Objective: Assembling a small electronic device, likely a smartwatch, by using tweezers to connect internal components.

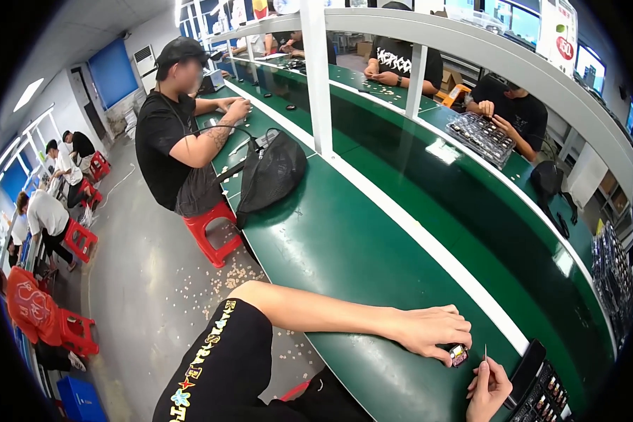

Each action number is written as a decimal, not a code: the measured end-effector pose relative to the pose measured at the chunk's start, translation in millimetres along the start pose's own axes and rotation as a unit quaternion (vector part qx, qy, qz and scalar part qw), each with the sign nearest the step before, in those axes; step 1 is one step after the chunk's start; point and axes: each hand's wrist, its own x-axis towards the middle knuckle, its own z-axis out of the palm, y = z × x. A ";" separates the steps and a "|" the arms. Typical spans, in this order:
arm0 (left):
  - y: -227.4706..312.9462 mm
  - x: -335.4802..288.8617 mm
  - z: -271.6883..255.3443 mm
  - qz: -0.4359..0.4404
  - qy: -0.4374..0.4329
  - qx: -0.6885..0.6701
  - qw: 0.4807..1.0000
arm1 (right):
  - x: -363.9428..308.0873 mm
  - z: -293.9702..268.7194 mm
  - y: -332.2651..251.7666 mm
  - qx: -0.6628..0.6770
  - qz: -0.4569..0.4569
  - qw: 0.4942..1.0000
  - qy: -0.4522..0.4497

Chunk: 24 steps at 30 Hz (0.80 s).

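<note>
On the green bench my left hand point(429, 333) is closed on a small dark electronic module point(458, 356) with a yellow and white patch on its face. The thumb and fingers grip it near the bench's front edge. Just to the right, my right hand point(491, 388) pinches a thin pointed tool point(485, 352), its tip up and close to the module but apart from it. Whether the tool has one prong or two is too small to tell. Beside the right hand lies a black tray point(547, 394) holding several small parts.
A white strip point(415, 221) runs along the green bench point(316, 246); a white post point(321, 84) rises from it. A black bag point(274, 172) lies toward a seated co-worker point(165, 126). Across the belt are other workers and stacked trays point(612, 271). Scraps litter the floor.
</note>
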 end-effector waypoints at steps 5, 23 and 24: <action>-0.4 -2.7 3.9 0.018 -0.018 0.005 1.000 | -0.6 -2.0 9.0 0.013 -0.002 1.000 -0.005; 5.6 2.7 -1.2 -0.008 -0.020 0.015 1.000 | -8.1 1.7 -15.2 -0.040 -0.046 0.998 -0.010; 7.1 3.1 -5.5 -0.017 -0.014 0.025 0.999 | -4.0 5.2 -13.8 -0.035 -0.044 0.998 -0.001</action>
